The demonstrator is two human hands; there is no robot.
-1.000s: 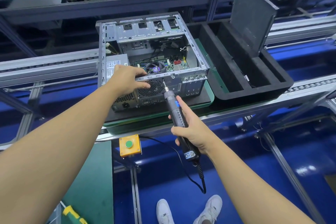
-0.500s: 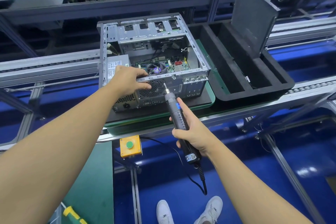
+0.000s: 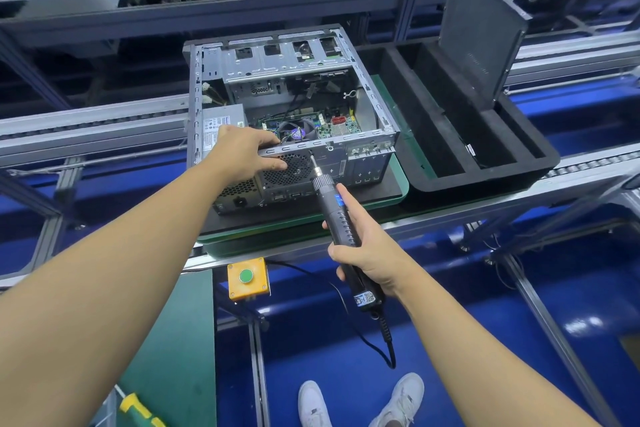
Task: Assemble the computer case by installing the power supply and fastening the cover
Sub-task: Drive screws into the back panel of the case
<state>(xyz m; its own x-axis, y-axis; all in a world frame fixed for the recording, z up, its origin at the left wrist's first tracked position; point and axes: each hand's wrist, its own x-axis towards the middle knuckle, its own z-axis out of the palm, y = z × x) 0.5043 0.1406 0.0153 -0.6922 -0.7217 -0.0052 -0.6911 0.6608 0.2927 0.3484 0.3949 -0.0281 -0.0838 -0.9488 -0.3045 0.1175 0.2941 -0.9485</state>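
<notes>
An open computer case (image 3: pixel 284 55) lies on its side on a green pallet (image 3: pixel 398 184), rear panel facing me, motherboard visible inside. The grey power supply (image 3: pixel 221 120) sits in its near left corner. My left hand (image 3: pixel 242 152) grips the rear top rail of the case, thumb on top and fingers over the fan grille. My right hand (image 3: pixel 367 250) holds a black electric screwdriver (image 3: pixel 337 215); its bit tip touches the rear panel just right of the fan grille. The dark side cover (image 3: pixel 481 35) leans upright in a black foam tray.
A black foam tray (image 3: pixel 485 177) with long slots stands right of the pallet on the conveyor rails. A yellow box with a green button (image 3: pixel 247 277) hangs below the line edge. A yellow-green tool handle (image 3: pixel 138 409) lies at bottom left. My white shoes (image 3: pixel 360 402) stand on the blue floor.
The screwdriver has shifted slightly down and right along the rear panel; its bit stays against the panel. My left hand keeps its grip on the case rail.
</notes>
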